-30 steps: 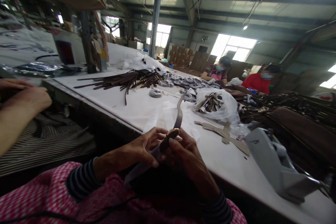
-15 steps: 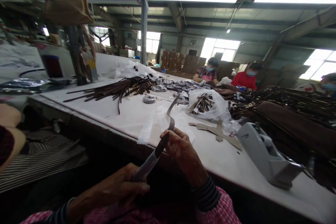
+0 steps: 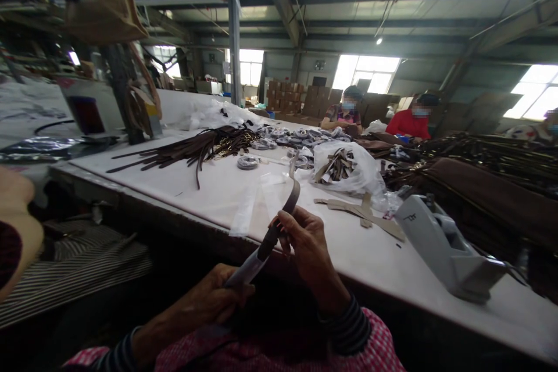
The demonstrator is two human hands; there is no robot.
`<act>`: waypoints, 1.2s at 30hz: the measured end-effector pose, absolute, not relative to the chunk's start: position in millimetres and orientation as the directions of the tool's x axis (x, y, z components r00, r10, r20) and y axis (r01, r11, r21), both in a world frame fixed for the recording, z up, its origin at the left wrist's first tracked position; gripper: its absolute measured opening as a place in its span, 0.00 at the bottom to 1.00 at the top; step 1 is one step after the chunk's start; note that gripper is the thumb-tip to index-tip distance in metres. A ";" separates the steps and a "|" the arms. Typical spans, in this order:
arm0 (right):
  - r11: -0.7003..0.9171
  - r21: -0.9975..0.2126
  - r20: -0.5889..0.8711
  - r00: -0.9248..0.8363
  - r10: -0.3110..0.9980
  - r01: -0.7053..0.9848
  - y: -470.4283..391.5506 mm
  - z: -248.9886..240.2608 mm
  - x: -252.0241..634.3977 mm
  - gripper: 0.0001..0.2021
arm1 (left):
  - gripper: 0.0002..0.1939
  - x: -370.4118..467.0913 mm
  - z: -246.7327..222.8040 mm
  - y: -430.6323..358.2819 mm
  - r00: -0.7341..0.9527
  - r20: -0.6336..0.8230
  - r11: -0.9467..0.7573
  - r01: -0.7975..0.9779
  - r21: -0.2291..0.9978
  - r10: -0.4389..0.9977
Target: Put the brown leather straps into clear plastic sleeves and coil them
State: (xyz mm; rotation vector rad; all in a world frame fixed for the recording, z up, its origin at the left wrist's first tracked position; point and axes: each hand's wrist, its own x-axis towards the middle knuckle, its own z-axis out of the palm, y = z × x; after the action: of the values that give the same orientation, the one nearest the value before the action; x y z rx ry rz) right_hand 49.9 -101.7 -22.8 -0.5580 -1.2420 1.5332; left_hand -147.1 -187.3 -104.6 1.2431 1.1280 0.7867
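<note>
A dark brown strap [image 3: 293, 193] runs up from my hands, its free end curving over the table. Its lower part sits inside a pale, translucent sleeve [image 3: 246, 269]. My left hand [image 3: 220, 293] is closed around that sleeve, below the table's front edge. Higher up, my right hand [image 3: 307, 238] pinches the strap between thumb and fingers, just above the sleeve's mouth. The lower end of the sleeve is hidden by my left hand. Clear plastic strips [image 3: 244, 209] lie flat on the table beyond my hands.
On the white table [image 3: 209, 197] are a pile of brown straps [image 3: 183, 148], coiled wrapped straps [image 3: 248, 162], a plastic bag of strips [image 3: 342, 168], loose flat strips [image 3: 361, 209] and a grey tape dispenser [image 3: 449, 250]. Two masked people sit across; parts of others show at the sides.
My right hand has shifted slightly up and right along the strap, whose free part now bows more to the right. My left hand has moved slightly right with the sleeve.
</note>
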 end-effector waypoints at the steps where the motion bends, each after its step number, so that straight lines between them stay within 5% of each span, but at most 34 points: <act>1: 0.039 -0.899 0.212 -0.355 0.911 -0.435 -101.7 -23.6 48.8 0.15 | 0.25 -146.7 -105.1 -186.6 0.279 -0.213 0.187 0.117 0.975 0.936; 5: -0.089 -0.871 0.111 -0.371 0.922 -0.482 -99.8 -26.3 46.7 0.15 | 0.26 -147.4 -103.4 -186.1 0.293 -0.220 0.189 0.128 0.973 0.930; 17: 0.083 -0.896 0.302 -0.462 0.834 -0.437 -97.9 -12.2 56.5 0.10 | 0.34 -142.8 -79.7 -190.3 0.561 -0.163 0.310 -0.176 0.934 0.811; 26: 0.065 -0.902 0.243 -0.376 0.894 -0.428 -98.9 -15.8 54.3 0.13 | 0.24 -134.6 -57.7 -186.7 0.256 -0.049 0.056 -0.023 0.998 0.965; 36: -0.004 -0.870 0.140 -0.253 0.957 -0.494 -101.9 -15.0 53.2 0.15 | 0.22 -136.1 -84.3 -189.2 0.105 -0.051 0.008 0.373 0.928 0.993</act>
State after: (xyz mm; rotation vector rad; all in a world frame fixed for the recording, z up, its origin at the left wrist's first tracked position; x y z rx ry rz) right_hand 53.2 -101.9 -15.0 -0.6223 -1.0416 1.5559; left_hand -136.1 -189.2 -84.3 1.5096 1.4065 0.8968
